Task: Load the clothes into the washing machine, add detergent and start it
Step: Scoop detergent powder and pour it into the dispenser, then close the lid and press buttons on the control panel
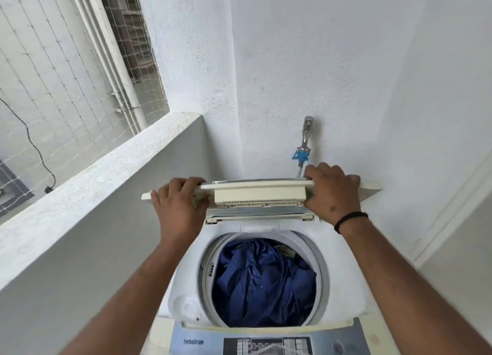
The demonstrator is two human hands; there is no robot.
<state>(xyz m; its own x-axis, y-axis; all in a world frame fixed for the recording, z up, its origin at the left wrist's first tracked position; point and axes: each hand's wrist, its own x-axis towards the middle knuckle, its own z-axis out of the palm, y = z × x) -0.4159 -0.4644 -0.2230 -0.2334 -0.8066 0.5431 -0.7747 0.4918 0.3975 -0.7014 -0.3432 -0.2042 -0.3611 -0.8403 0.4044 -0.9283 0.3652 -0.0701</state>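
- The left hand and the right hand each gripped the top edge of the raised, folded cream plastic lid, fingers curled over it.
- The crumpled dark-blue clothes lay in the white top-loading washing machine, below the lid.
- Risk: a slipped grip could slam the lid; no detergent was visible.

From above, I see both hands on the raised lid of a top-loading washer: the left hand curled over its left end, the right hand gripping its right end. Blue clothes fill the drum. A tap with a blue fitting sticks out of the white wall behind.
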